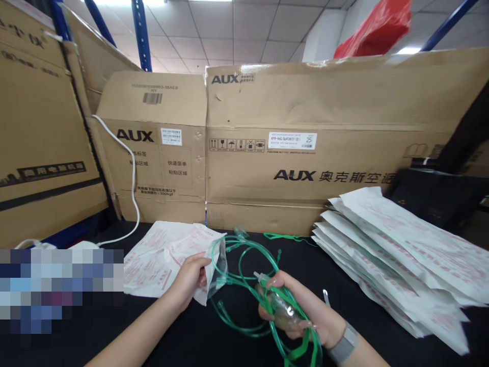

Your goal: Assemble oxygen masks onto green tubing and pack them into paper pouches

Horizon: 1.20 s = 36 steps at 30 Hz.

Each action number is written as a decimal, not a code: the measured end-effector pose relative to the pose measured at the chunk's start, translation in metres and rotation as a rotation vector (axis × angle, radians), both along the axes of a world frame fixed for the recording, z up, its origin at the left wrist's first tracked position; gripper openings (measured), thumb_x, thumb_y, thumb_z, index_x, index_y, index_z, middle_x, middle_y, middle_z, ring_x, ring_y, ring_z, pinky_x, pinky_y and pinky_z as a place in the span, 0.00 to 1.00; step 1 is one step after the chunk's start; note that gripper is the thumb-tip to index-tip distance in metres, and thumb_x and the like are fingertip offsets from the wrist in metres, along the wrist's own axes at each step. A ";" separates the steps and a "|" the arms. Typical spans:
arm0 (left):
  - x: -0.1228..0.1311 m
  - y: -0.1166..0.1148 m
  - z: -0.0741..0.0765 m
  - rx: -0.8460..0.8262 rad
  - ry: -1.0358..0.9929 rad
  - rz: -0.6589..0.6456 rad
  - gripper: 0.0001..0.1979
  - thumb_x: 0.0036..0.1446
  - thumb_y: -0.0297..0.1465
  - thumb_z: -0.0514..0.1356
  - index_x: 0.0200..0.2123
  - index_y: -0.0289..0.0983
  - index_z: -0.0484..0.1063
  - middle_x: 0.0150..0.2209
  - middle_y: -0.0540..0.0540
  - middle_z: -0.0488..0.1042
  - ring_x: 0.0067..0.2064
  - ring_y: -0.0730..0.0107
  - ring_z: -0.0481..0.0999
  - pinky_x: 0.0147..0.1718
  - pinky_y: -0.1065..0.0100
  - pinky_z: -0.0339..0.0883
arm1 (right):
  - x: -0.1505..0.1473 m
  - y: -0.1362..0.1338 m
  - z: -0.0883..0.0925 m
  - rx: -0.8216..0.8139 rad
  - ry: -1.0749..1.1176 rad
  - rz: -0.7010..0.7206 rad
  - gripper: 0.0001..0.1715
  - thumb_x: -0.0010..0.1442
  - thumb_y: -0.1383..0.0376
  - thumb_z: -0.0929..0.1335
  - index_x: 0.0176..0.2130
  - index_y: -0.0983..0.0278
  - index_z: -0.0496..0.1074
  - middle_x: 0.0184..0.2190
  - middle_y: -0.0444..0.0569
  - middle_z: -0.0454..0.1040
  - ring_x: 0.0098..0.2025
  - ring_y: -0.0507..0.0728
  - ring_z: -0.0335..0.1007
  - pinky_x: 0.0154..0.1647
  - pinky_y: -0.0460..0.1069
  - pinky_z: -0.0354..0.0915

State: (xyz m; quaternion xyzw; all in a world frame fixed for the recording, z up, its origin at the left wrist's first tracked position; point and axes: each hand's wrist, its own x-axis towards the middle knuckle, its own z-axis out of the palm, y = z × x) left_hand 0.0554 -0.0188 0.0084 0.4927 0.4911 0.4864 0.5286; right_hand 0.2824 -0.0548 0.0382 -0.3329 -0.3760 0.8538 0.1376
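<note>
A paper-backed pouch (168,260) is gripped by the left hand (187,280). A clear mask (282,311) with green tubing (244,265) is clutched closed-fingered in the right hand (294,306). A stack of pouches (397,255) is piled right of that hand; cartons (298,158) printed "AUX" stand ahead.

Two hands (187,280) — one oxygen mask (280,308)

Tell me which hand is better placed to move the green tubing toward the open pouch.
Probably the right hand: it grips the clear plastic mask and the green tubing, while the left hand is occupied holding the open pouch.
</note>
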 end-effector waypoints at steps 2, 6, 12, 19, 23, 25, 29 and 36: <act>0.001 -0.001 -0.001 0.010 0.028 0.029 0.04 0.44 0.32 0.51 0.21 0.38 0.62 0.10 0.60 0.51 0.11 0.79 0.49 0.12 0.74 0.46 | -0.002 -0.002 0.000 -0.008 -0.025 -0.015 0.23 0.49 0.53 0.54 0.21 0.68 0.63 0.10 0.39 0.59 0.05 0.42 0.43 0.04 0.39 0.36; 0.006 -0.009 -0.005 0.155 0.210 0.126 0.20 0.47 0.30 0.52 0.46 0.37 0.65 0.16 0.57 0.59 0.17 0.74 0.61 0.19 0.71 0.58 | -0.014 -0.014 0.001 0.061 -0.042 -0.041 0.11 0.47 0.58 0.57 0.25 0.64 0.57 0.15 0.43 0.68 0.04 0.43 0.46 0.02 0.40 0.33; 0.015 -0.026 -0.004 0.498 0.744 0.006 0.24 0.55 0.27 0.45 0.55 0.36 0.59 0.38 0.43 0.73 0.41 0.64 0.71 0.42 0.64 0.63 | -0.030 -0.034 0.002 0.175 -0.044 -0.087 0.13 0.45 0.67 0.60 0.35 0.63 0.54 0.13 0.39 0.67 0.05 0.44 0.49 0.04 0.38 0.39; 0.015 -0.026 -0.004 0.526 0.644 -0.043 0.22 0.56 0.27 0.45 0.53 0.36 0.62 0.40 0.43 0.73 0.43 0.66 0.71 0.45 0.65 0.64 | -0.025 -0.025 0.001 0.117 -0.012 0.060 0.31 0.42 0.64 0.58 0.48 0.64 0.49 0.17 0.43 0.71 0.06 0.45 0.50 0.06 0.38 0.37; 0.014 -0.022 -0.004 0.468 0.562 -0.029 0.20 0.55 0.28 0.47 0.51 0.34 0.66 0.42 0.42 0.74 0.47 0.65 0.70 0.47 0.64 0.62 | -0.021 -0.025 0.009 0.184 -0.033 0.063 0.37 0.45 0.64 0.58 0.55 0.65 0.46 0.16 0.41 0.70 0.08 0.44 0.49 0.07 0.39 0.39; 0.015 -0.020 -0.006 0.439 0.539 -0.030 0.20 0.55 0.28 0.47 0.50 0.34 0.67 0.43 0.42 0.74 0.48 0.64 0.69 0.48 0.64 0.61 | -0.021 -0.028 0.012 0.209 -0.077 0.015 0.40 0.46 0.65 0.58 0.57 0.65 0.43 0.17 0.41 0.69 0.08 0.44 0.48 0.08 0.39 0.38; 0.017 -0.018 -0.011 0.455 0.536 -0.030 0.20 0.54 0.27 0.49 0.50 0.36 0.67 0.45 0.43 0.73 0.48 0.64 0.70 0.48 0.64 0.61 | -0.026 -0.035 0.014 0.192 -0.185 -0.005 0.40 0.44 0.65 0.59 0.57 0.67 0.47 0.19 0.42 0.70 0.09 0.45 0.50 0.10 0.41 0.39; 0.019 -0.021 -0.012 0.468 0.630 -0.050 0.21 0.54 0.27 0.48 0.52 0.35 0.65 0.40 0.42 0.74 0.42 0.65 0.72 0.44 0.65 0.63 | -0.036 -0.041 0.028 0.323 -0.419 0.041 0.31 0.40 0.74 0.63 0.47 0.67 0.68 0.18 0.37 0.65 0.18 0.45 0.56 0.22 0.41 0.52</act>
